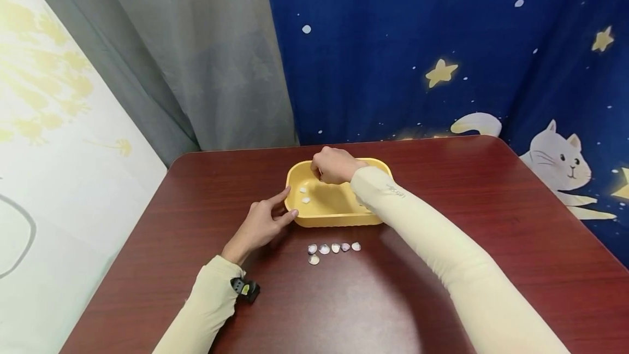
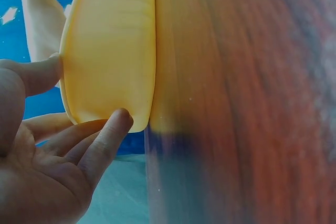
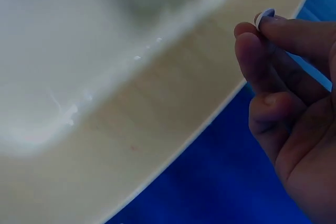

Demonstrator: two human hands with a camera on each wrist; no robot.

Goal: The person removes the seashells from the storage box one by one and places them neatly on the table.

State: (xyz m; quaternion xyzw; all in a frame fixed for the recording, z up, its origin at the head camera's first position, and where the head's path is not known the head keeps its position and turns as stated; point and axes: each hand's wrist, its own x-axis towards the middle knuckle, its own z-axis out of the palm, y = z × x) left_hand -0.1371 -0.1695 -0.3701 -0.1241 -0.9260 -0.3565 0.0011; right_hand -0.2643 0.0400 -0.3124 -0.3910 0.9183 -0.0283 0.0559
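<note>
A yellow plastic tray (image 1: 339, 220) stands on the table, with two small white shells (image 1: 306, 200) in its left end. My left hand (image 1: 265, 222) holds the tray's left end, thumb at the front corner and fingers along the side. Above the tray's back rim is my right hand (image 1: 335, 165). Its thumb and fingertips pinch a small white shell (image 3: 264, 18), plain in the right wrist view but hidden in the head view. In front of the tray lie several shells (image 1: 336, 248) in a row, with one more shell (image 1: 313, 259) below the row's left end.
The dark red wooden table (image 1: 491, 195) extends around the tray. Behind it hang a grey curtain (image 1: 236, 70) and a blue curtain (image 1: 363, 59) with stars and a cat. A white wall (image 1: 59, 179) rises at the left. My left wrist wears a black strapped device (image 1: 245, 289).
</note>
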